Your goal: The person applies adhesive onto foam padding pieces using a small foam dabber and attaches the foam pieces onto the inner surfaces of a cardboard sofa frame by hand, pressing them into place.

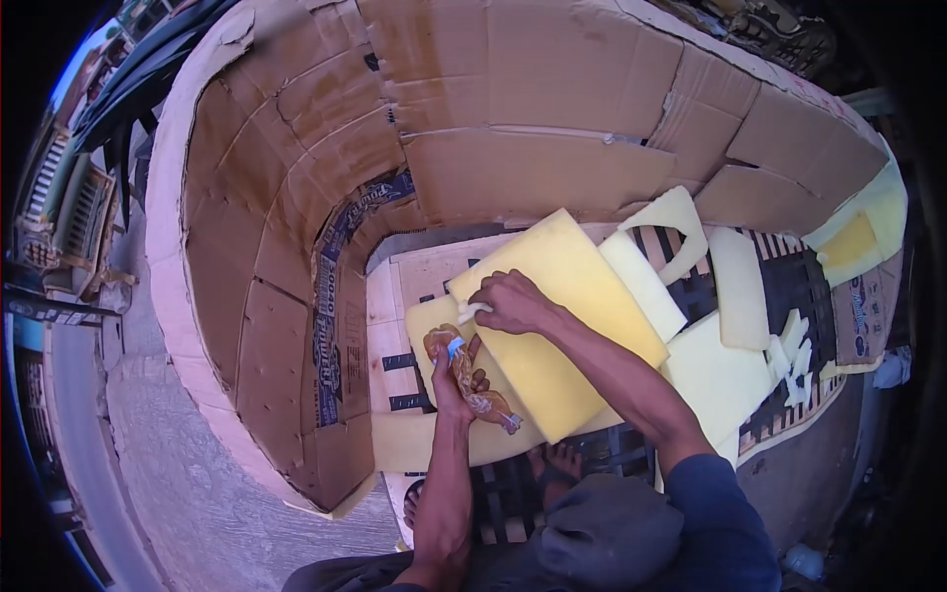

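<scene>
My left hand (452,387) is closed around a twisted clear plastic bag (485,403) with amber-brown contents and a blue patch near its top. Just above the bag, my right hand (515,302) pinches a small whitish piece (472,312), which looks like a foam scrap. That hand is over the upper left part of a thick yellow foam slab (572,331). Beneath the slab's left side, another pale yellow foam piece (424,318) sticks out. The fingertips of my right hand are partly hidden by the hand itself.
A curved cardboard-lined sofa frame (533,79) rises around the back and left. Black webbing straps (493,483) cross its seat. Cut foam pieces (740,286) and narrow scraps (792,355) lie to the right. My feet (562,464) are at the seat's front.
</scene>
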`<state>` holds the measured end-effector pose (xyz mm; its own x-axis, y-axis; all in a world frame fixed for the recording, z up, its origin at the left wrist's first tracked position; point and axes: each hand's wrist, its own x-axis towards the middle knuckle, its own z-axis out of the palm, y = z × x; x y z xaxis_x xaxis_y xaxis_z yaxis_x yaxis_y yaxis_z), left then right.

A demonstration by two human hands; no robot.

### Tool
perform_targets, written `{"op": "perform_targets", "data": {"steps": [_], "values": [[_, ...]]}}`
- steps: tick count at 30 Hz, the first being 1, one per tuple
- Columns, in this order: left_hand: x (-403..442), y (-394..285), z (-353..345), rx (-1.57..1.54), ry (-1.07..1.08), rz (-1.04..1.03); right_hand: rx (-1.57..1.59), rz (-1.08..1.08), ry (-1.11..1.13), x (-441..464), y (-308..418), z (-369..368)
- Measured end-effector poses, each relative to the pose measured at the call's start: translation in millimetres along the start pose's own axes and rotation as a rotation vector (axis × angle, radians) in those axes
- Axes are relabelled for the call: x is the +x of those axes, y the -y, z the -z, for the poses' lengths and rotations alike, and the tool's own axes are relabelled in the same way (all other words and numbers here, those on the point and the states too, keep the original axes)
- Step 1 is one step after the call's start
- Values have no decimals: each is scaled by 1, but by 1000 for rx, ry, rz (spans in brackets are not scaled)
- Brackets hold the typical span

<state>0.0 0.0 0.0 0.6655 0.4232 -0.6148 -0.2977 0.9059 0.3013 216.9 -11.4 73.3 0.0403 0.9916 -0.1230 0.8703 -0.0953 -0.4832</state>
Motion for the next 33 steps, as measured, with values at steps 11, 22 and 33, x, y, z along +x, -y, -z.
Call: {"op": "perform_targets", "data": {"steps": [11,22,33], "values": [[-9,14,-39,141,17,-3,335,-734,-943,-165,-107,37],[-39,-72,-49,67,-450,-593,1418,-781,-331,-161,66,-41],[-48,-60,-88,286,-495,-888,1602,-640,-290,-144,84,-41]]}}
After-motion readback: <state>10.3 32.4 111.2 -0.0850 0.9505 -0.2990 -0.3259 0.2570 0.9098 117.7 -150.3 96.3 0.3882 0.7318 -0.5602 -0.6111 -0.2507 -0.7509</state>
